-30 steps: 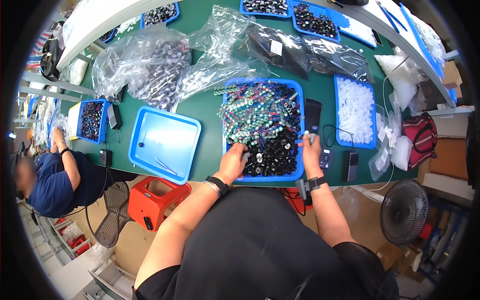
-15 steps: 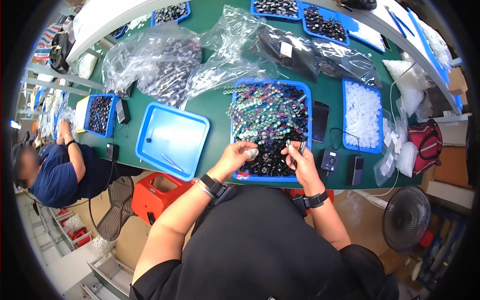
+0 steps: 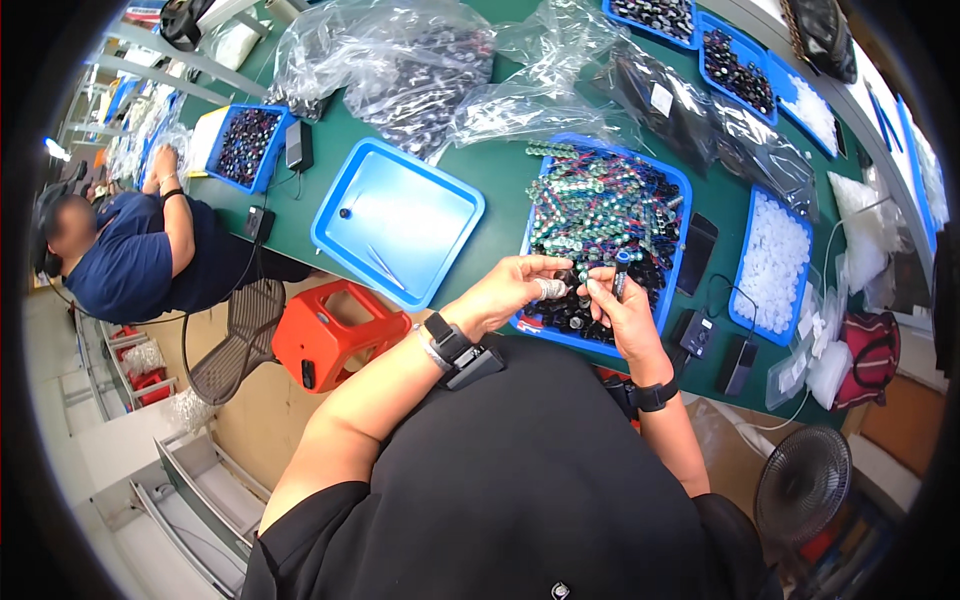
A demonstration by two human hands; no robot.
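Over the near part of a blue tray [image 3: 683, 215], my two hands meet with their fingertips close together. My left hand [image 3: 508, 292] is closed in a pinch on a small dark round piece [image 3: 569, 277]; one of its fingers carries a whitish wrap. My right hand [image 3: 628, 312] is closed too. It grips a dark, pen-like stick with a blue end [image 3: 622, 268] standing upright, and its thumb and forefinger pinch near the small piece. Greenish clear strands [image 3: 580, 205] with red and blue bits lie in the tray, above many loose black pieces [image 3: 585, 322].
Left of my hands sits a blue tray [image 3: 325, 215] holding tweezers [image 3: 385, 268] and one dark piece. A phone [image 3: 697, 255], small black devices [image 3: 738, 362] and a tray of white pieces [image 3: 772, 262] are on the right. Plastic bags [image 3: 420, 80] lie behind. A co-worker [image 3: 130, 250] sits at left.
The view has turned, so the table appears shifted to the right and tilted. My hands have come closer together, and the blue-ended stick now points upward in my right hand.
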